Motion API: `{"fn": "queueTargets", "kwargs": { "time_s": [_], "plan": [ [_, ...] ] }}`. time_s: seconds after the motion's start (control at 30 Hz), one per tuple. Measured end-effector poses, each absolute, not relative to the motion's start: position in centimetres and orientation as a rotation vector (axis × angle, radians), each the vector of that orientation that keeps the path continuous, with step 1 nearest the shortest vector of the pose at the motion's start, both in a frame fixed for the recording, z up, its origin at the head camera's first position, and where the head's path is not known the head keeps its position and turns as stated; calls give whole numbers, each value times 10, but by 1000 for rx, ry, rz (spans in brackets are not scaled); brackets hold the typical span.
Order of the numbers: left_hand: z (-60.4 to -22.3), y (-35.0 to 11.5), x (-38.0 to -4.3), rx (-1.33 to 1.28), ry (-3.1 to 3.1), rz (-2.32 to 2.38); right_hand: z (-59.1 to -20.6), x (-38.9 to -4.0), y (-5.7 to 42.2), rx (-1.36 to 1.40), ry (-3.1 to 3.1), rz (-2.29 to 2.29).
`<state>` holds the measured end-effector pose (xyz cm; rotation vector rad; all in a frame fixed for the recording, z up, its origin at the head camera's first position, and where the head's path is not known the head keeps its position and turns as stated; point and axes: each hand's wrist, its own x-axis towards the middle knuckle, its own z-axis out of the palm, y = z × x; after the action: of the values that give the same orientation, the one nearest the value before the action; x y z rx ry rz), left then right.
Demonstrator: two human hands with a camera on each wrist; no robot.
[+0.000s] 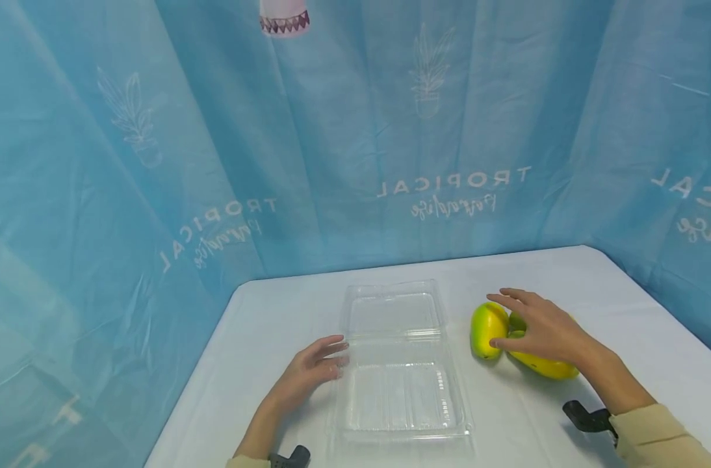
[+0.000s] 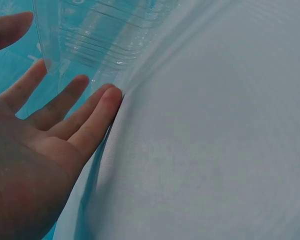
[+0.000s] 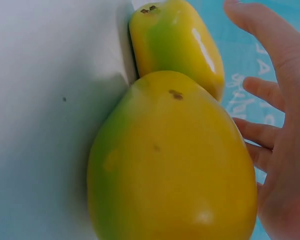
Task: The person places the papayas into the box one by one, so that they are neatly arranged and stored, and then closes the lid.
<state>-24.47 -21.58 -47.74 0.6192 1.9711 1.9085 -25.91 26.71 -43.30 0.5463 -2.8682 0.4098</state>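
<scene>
A clear plastic clamshell box (image 1: pixel 390 396) lies with its lid folded back on the white table. At its left edge, my left hand (image 1: pixel 309 374) has spread fingers and holds nothing; the left wrist view shows the box's ridged wall (image 2: pixel 105 35) beyond the fingers. To the right of the box lies a yellow-green mango (image 1: pixel 489 330). Close beside it is a larger-looking mango (image 1: pixel 545 365), partly covered by my right hand (image 1: pixel 548 328). That hand is over the mangoes, fingers apart, gripping none. A greenish patch between them may belong to another fruit.
A white cloth covers the table (image 1: pixel 285 312). Blue printed curtains (image 1: pixel 355 162) hang along its back and sides. A black wrist mount (image 1: pixel 589 417) sits at the right sleeve, another (image 1: pixel 291 458) at the left.
</scene>
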Motion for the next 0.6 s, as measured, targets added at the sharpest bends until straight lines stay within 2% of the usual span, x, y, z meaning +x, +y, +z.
{"fn": "queueTargets", "kwargs": {
  "time_s": [0.6],
  "plan": [
    [-482,-215,-243,633,1846,1884,-443,-259,256,623,-2844,492]
  ]
}}
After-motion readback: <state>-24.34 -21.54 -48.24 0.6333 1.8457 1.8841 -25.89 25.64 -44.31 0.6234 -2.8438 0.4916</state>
